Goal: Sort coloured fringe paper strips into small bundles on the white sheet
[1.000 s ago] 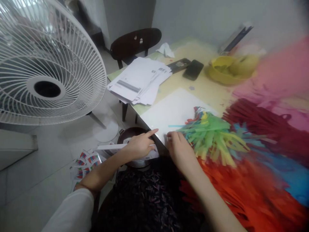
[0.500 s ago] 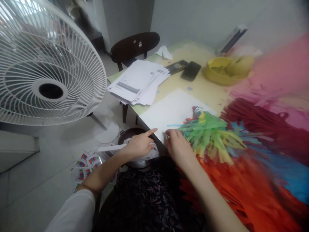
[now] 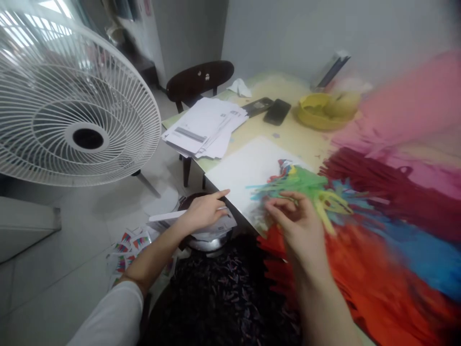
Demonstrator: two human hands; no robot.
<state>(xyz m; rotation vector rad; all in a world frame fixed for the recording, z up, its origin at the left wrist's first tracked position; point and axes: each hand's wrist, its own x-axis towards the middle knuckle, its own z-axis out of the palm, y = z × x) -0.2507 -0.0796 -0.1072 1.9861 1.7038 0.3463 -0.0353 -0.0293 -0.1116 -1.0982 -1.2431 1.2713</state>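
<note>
A grey wall (image 3: 273, 38) rises behind the bench (image 3: 277, 86), and a white fan (image 3: 86, 137) stands to the left of both hands. The left hand (image 3: 203, 211) lies over some papers (image 3: 226, 222) just off the bench, forefinger stretched towards the edge of a white sheet (image 3: 245, 163), other fingers loosely bent; whether it grips the papers I cannot tell. The right hand (image 3: 297, 216) is curled, thumb and fingertips drawn near each other beside a bunch of green and yellow strips (image 3: 306, 180); blur hides whether anything is pinched there. The bunch lies just beyond the right hand, partly on the sheet, with orange-red strips (image 3: 360, 269) to that hand's right. The strips look like thin paper: likely light, limp and easy to tear or crease, so best held gently at the narrower end, beyond the right fingertips.
</note>
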